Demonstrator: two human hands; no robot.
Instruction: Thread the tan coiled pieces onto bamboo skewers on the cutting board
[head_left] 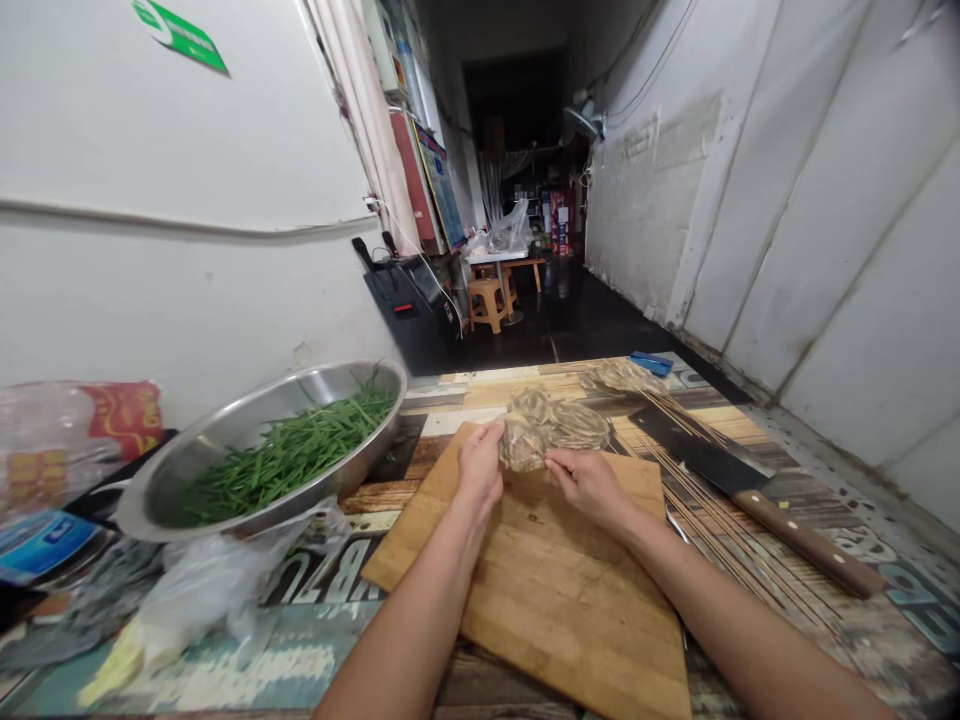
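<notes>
Both hands work at the far end of a wooden cutting board [555, 580]. My left hand [480, 468] is closed on the left side of a beige, wrinkled food piece [521, 445]. My right hand [589, 482] pinches the same piece from the right, fingers curled. Behind the hands lies a pile of similar beige pieces [574, 422] on the board's far edge. A further cluster threaded on bamboo skewers [626, 377] lies at the table's far side.
A steel basin of green chives [270, 455] stands at the left, crumpled plastic bags [217, 575] in front of it. To the right lie loose bamboo skewers [712, 510] and a cleaver with a wooden handle [757, 490]. A blue object [651, 362] rests at the table's far edge.
</notes>
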